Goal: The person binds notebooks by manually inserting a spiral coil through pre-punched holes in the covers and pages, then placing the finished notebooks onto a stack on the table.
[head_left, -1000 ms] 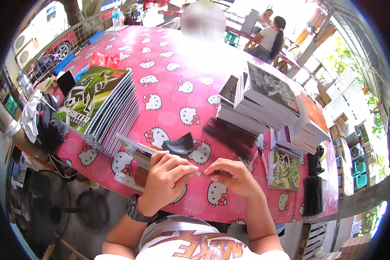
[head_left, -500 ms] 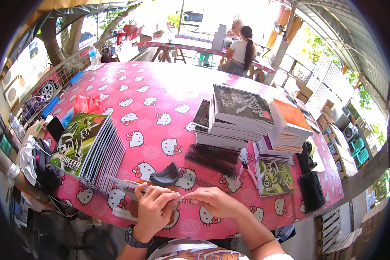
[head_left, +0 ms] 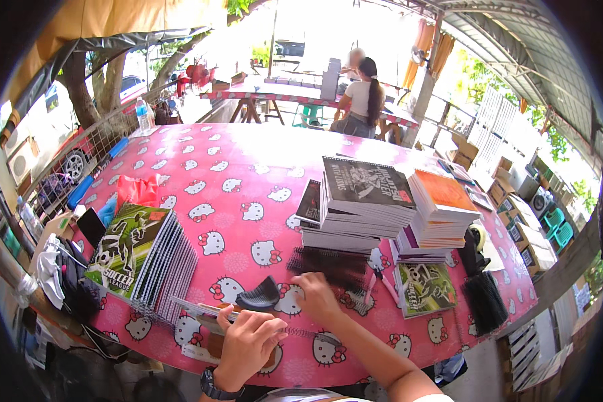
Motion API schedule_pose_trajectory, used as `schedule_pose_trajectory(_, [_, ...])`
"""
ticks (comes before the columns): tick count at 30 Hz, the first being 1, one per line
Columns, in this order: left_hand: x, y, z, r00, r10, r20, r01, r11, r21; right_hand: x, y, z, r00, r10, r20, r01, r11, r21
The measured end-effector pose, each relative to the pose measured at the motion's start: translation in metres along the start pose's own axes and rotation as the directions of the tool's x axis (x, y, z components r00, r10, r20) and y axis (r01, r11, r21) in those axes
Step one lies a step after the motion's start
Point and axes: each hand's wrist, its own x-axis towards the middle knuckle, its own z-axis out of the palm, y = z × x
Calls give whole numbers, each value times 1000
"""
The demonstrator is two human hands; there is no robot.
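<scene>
My left hand (head_left: 248,343), with a dark watch at its wrist, is closed on a thin spiral notebook (head_left: 206,313) at the table's near edge. A thin dark binding coil (head_left: 309,331) sticks out to the right from under those fingers. My right hand (head_left: 319,299) is raised above the table, its fingers loosely bent and apart, with nothing visible in them. It is nearest to a dark grey curved block (head_left: 258,295) and a pile of black binding coils (head_left: 325,266). Beneath the left hand lies a brown flat piece (head_left: 216,345), mostly hidden.
Green-covered notebooks (head_left: 137,254) are stacked at left. Black-covered notebooks (head_left: 365,184) and orange-covered ones (head_left: 442,191) rise at right, beside another green notebook (head_left: 425,288). Pink-handled pliers (head_left: 371,288) and more black coils (head_left: 484,301) lie nearby. A person (head_left: 363,100) sits at a far table.
My right hand has left the coil beside my left hand and moved up and forward toward the coil pile. The left hand keeps its hold on the notebook. The view has tilted up slightly.
</scene>
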Motion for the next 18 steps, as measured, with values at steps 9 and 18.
schedule_pose_trajectory(9, [0, -11, 7, 998, 49, -40, -51, 997, -51, 37, -54, 38, 954, -127, 273, 147, 988, -52])
schedule_pose_trajectory(18, [3, -9, 1, 995, 73, -65, -76, 996, -44, -53, 10, -21, 936, -38, 350, -219, 716, 663])
